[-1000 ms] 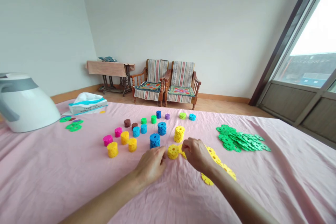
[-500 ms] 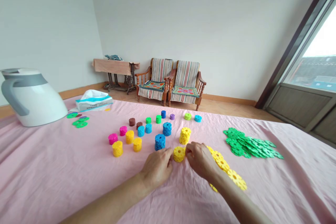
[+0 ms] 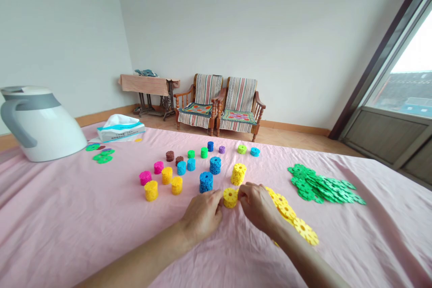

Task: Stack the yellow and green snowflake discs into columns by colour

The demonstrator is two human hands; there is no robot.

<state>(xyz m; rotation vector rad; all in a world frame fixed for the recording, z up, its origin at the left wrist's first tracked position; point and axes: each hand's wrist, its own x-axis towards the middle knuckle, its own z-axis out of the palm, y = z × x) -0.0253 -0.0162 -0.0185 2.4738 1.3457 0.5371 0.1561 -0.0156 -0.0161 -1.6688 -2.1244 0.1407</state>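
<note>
Cloth, pink and wrinkled, covers the table [image 3: 101,234]; clock directions run from the short yellow stack [image 3: 230,199], with twelve toward the far wall [image 3: 209,22]. That wall is pale and plain, meeting a tan floor. Two wooden armchairs [image 3: 238,103] draped in striped fabric stand side by side around twelve o'clock, and a cloth-covered stand [image 3: 145,84] on dark legs sits at eleven. A dark-framed window [image 3: 401,92] slopes up at two.

At ten o'clock a tissue box [image 3: 121,133] has white tissue poking out of its top. Between nine and ten stands a white kettle [image 3: 47,128] with a grey handle; its inside cannot be seen.

The short yellow stack is upright on the cloth between the two hands. The left hand [image 3: 204,216], at eight o'clock, and the right hand [image 3: 257,204], at three, both have curled fingers; whether either grips anything cannot be told. A taller yellow stack [image 3: 238,174] rises near twelve, and a dark blue stack [image 3: 206,182] stands at ten. Loose yellow discs [image 3: 303,229] spread toward four, partly behind the right forearm, and a green pile [image 3: 322,186] lies near three, farther out.
</note>
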